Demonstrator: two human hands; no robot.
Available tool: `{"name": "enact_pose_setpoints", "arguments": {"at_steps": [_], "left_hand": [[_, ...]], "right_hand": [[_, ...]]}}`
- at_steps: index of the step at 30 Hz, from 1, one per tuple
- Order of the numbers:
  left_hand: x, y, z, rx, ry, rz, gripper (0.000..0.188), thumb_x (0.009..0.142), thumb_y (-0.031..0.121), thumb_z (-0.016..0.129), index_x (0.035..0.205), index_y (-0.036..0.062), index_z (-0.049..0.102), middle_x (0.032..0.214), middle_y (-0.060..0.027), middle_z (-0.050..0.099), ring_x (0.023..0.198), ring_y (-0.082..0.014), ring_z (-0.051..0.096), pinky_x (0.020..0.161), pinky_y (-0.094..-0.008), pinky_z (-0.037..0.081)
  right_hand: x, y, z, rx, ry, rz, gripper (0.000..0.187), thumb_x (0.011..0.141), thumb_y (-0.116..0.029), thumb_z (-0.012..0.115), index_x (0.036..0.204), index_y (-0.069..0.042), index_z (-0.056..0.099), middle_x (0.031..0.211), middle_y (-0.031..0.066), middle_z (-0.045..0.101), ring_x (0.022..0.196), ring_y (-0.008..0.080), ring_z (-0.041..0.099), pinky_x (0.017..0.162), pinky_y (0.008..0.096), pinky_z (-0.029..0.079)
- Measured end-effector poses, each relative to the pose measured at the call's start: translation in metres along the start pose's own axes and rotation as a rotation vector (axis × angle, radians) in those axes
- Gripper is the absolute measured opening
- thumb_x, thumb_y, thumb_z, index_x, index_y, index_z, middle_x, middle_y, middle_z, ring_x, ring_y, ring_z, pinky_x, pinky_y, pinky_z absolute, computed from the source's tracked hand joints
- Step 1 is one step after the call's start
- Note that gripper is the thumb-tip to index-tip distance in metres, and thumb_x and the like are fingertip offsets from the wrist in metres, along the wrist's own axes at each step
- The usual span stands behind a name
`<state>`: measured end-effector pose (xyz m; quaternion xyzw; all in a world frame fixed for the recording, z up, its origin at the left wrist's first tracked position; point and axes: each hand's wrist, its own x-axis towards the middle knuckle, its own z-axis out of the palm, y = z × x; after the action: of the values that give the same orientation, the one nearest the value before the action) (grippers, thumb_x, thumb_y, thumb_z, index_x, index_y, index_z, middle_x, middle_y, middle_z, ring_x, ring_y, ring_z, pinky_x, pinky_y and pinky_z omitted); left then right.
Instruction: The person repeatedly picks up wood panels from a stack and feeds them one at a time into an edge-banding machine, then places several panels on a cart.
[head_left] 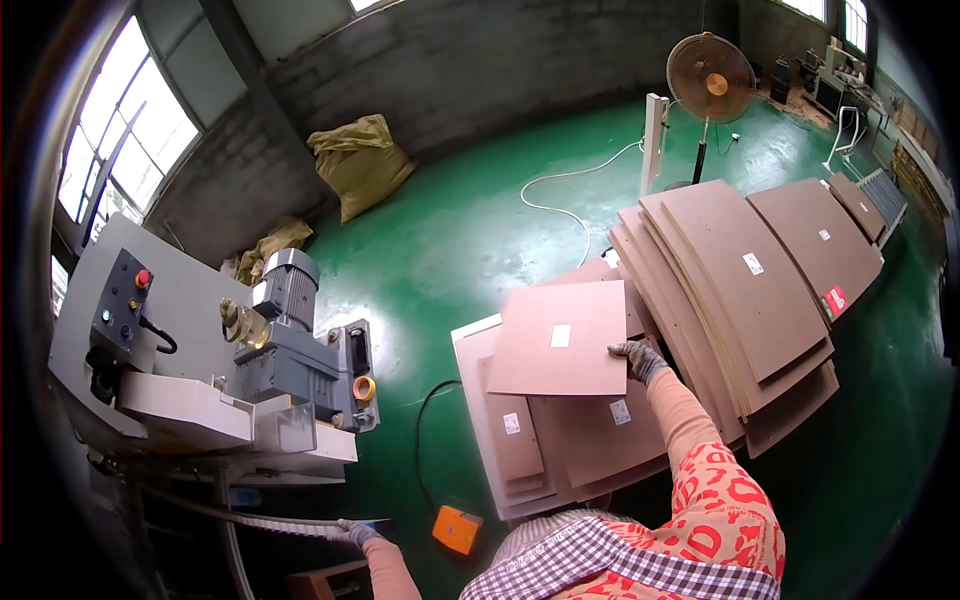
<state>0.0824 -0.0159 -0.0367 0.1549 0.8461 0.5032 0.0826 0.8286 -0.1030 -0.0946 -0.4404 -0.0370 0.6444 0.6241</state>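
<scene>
The near-square brown panel (545,365) lies over the low panel pile (600,450); whether its underside touches the pile cannot be determined. Its slightly longer axis appears to run from nine to three o'clock. The right hand (642,362), gloved, is the nearer hand and pinches the panel at its three o'clock edge; the grip below the edge is hidden. Relative to those fingers, the panel extends toward nine o'clock, with its centre slightly above finger level. The left hand (355,533), also gloved, is well apart, between seven and eight o'clock from the panel, beside a grey ribbed strip (270,520); its finger state cannot be determined. The tall panel stack (725,300) stands at two o'clock, the grey machine (290,370) at nine.
</scene>
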Motion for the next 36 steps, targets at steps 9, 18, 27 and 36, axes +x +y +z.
{"name": "enact_pose_setpoints", "arguments": {"at_steps": [9,18,27,36], "left_hand": [[-0.003,0.017,-0.003,0.169,0.053,-0.019,0.06,0.097,0.029,0.049,0.149,0.0157,0.024,0.142,-0.0194,0.044,0.121,-0.0316,0.053,0.101,-0.0394,0.045],[-0.009,0.015,-0.002,0.211,0.053,0.005,0.062,0.096,0.03,0.049,0.15,0.0148,0.022,0.142,-0.0195,0.044,0.122,-0.0324,0.052,0.102,-0.0393,0.043],[-0.016,0.02,-0.001,0.23,0.006,0.011,0.064,0.096,0.032,0.048,0.15,0.0139,0.019,0.142,-0.0196,0.043,0.123,-0.0332,0.05,0.103,-0.0391,0.042],[-0.002,0.02,-0.008,0.232,-0.021,-0.004,0.067,0.096,0.034,0.048,0.151,0.013,0.017,0.143,-0.0197,0.043,0.124,-0.034,0.049,0.104,-0.0389,0.041]], "right_hand": [[0.027,-0.017,-0.061,-0.165,0.117,0.083,0.043,0.079,-0.021,0.075,0.114,0.001,0.061,0.106,0.0131,0.068,0.096,0.027,0.065,0.091,0.0422,0.05],[-0.044,0.036,-0.11,-0.421,-0.035,-0.027,0.039,0.082,-0.025,0.073,0.111,-0.001,0.066,0.099,0.0069,0.07,0.091,0.0192,0.064,0.089,0.0374,0.049],[-0.114,0.085,-0.101,-0.802,0.805,-0.114,0.052,0.08,-0.017,0.072,0.124,0.004,0.054,0.115,0.019,0.063,0.106,0.0313,0.06,0.095,0.0395,0.046],[-0.042,0.056,0.037,-1.814,0.513,-0.414,0.07,0.083,-0.05,0.06,0.142,-0.018,0.041,0.152,0.016,0.029,0.142,0.0355,0.022,0.114,0.0527,0.015]]}}
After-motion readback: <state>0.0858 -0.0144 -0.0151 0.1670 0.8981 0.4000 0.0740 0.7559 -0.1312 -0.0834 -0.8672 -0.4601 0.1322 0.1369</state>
